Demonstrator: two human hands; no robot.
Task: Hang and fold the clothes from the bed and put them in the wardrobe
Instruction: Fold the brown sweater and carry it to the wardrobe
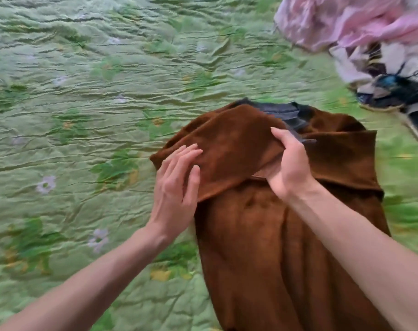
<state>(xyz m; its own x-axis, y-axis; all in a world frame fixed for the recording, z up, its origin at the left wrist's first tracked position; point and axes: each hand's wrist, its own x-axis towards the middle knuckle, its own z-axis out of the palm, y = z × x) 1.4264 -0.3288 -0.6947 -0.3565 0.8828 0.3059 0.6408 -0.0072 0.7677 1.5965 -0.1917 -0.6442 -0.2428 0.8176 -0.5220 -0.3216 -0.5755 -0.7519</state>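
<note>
Brown and fuzzy, some kind of velvety top is spread on the green quilted bed, and it's the landmark for everything below. Its long axis is seen running straight away from the person, hem end nearest (cut off at the bottom edge), neckline farthest.

Closest in, both forearms are brought in over the garment's near half. Then the left hand is found at the garment's left edge, fingers flat and loosely spread, resting on a folded-over flap of the brown cloth; nothing is pinched there, so it's counted as not gripping. The right hand sits just beside it, nearer the garment's centre line, closed around the edge of that same flap with the thumb on top and a paler inside face of the fabric showing under it.

Beyond the hands, a dark grey lining or collar is visible at the garment's far end, and a second brown fold lies off to the right.

Judging from this, a sleeve or side is probably being folded across the long axis, so the next move would likely be left to the right hand, since the grip is already there.

Farthest out, past the garment's far right corner and well apart from it, a blurry pile of pink and dark clothes is left waiting.
</note>
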